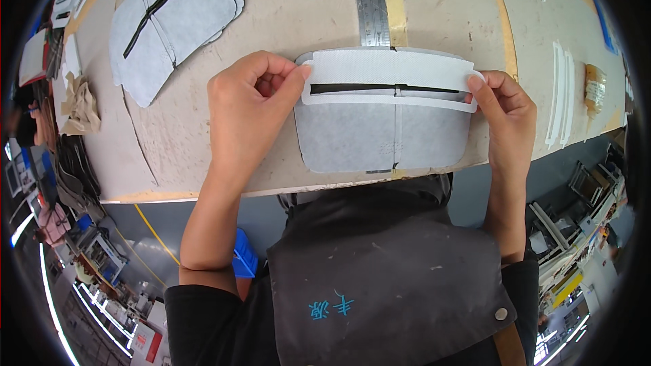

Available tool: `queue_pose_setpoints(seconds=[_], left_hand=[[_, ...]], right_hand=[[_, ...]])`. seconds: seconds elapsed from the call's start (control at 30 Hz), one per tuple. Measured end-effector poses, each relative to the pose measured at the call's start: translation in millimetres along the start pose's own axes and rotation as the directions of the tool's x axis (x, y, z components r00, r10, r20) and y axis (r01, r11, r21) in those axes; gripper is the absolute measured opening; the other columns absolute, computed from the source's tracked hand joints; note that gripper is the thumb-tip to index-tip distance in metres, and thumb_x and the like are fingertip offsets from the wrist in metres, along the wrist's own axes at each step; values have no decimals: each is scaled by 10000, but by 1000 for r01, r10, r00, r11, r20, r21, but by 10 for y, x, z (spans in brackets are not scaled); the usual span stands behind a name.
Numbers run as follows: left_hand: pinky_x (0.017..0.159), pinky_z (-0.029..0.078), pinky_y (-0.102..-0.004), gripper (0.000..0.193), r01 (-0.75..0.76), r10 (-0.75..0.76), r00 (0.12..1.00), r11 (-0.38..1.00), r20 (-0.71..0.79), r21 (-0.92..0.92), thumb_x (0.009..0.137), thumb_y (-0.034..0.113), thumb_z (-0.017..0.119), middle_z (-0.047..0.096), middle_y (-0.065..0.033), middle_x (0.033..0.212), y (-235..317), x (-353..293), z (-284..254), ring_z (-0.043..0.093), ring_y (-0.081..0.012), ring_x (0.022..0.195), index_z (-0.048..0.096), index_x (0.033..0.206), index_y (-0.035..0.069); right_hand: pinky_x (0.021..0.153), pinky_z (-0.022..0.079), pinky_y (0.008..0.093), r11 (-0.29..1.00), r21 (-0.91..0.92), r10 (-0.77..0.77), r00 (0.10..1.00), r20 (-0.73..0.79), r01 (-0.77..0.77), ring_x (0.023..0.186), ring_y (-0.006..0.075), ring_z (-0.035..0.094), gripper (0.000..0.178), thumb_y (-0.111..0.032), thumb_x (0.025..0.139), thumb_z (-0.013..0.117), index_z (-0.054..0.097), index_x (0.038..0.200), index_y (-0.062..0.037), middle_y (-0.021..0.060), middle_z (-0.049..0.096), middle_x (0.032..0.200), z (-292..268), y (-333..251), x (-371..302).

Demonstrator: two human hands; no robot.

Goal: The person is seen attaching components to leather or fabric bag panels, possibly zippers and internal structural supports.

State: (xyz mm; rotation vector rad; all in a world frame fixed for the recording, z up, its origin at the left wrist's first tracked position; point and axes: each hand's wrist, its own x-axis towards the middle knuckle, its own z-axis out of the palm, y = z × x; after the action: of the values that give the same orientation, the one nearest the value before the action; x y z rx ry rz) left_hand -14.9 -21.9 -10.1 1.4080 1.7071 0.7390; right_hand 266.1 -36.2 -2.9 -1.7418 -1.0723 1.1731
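A light grey fabric panel (346, 137) with rounded corners lies near the table's front edge. Across its upper part runs a long dark slit (352, 88), with a white textured band (393, 62) above it. A thin white slotted strip (352, 100) surrounds the slit; whether it touches the panel I cannot tell. My left hand (247, 105) pinches the strip's left end between thumb and forefinger. At the right end, the thumb and fingers of my right hand (507, 105) are closed on the same strip.
More grey panels (196, 17) are stacked at the far left. A steel ruler (371, 13) lies beyond the panel. To the right are loose white strips (559, 98) and a small amber bottle (595, 91). Crumpled tan paper (81, 105) sits left; a blue crate (245, 254) stands below the table.
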Motion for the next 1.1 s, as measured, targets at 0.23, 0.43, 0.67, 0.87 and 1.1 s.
queue_pose_setpoints(seconds=[0.23, 0.43, 0.67, 0.87, 1.1], left_hand=[[519, 424, -219, 141, -53, 55, 998, 998, -37, 35, 827, 85, 766, 613, -24, 633, -48, -17, 47, 510, -61, 562, 687, 784, -24], [514, 424, -218, 129, -73, 75, 995, 997, -60, 41, 817, 73, 776, 619, -26, 650, -75, -25, 71, 514, -64, 559, 692, 785, -20], [513, 427, -222, 124, -108, 113, 990, 992, -82, 67, 815, 73, 778, 622, -32, 662, -84, -38, 91, 519, -71, 561, 693, 783, -11], [509, 427, -230, 126, -124, 133, 987, 988, -93, 90, 816, 74, 776, 617, -36, 661, -78, -44, 103, 519, -78, 555, 689, 780, -10], [502, 423, -236, 127, -151, 165, 981, 980, -99, 131, 816, 72, 776, 614, -43, 665, -75, -51, 110, 521, -89, 549, 684, 780, -7]], right_hand=[[668, 426, 188, 994, -105, -45, 999, -15, 43, 713, 48, 572, 171, -141, 911, 722, 675, 886, 21, 5, 644, 757, 49, 33, 15], [668, 438, 188, 990, -129, -61, 998, -21, 58, 718, 51, 585, 183, -148, 912, 726, 674, 892, 27, 9, 648, 765, 62, 51, 17], [672, 448, 190, 990, -127, -65, 998, -21, 61, 720, 55, 591, 183, -146, 911, 728, 675, 891, 27, 10, 651, 771, 64, 61, 20], [666, 452, 192, 987, -150, -68, 997, -33, 62, 717, 58, 593, 189, -154, 908, 733, 676, 891, 26, 12, 652, 777, 71, 57, 20], [669, 455, 191, 986, -155, -66, 997, -51, 57, 717, 55, 592, 189, -154, 908, 734, 677, 895, 26, 12, 651, 784, 68, 52, 16]])
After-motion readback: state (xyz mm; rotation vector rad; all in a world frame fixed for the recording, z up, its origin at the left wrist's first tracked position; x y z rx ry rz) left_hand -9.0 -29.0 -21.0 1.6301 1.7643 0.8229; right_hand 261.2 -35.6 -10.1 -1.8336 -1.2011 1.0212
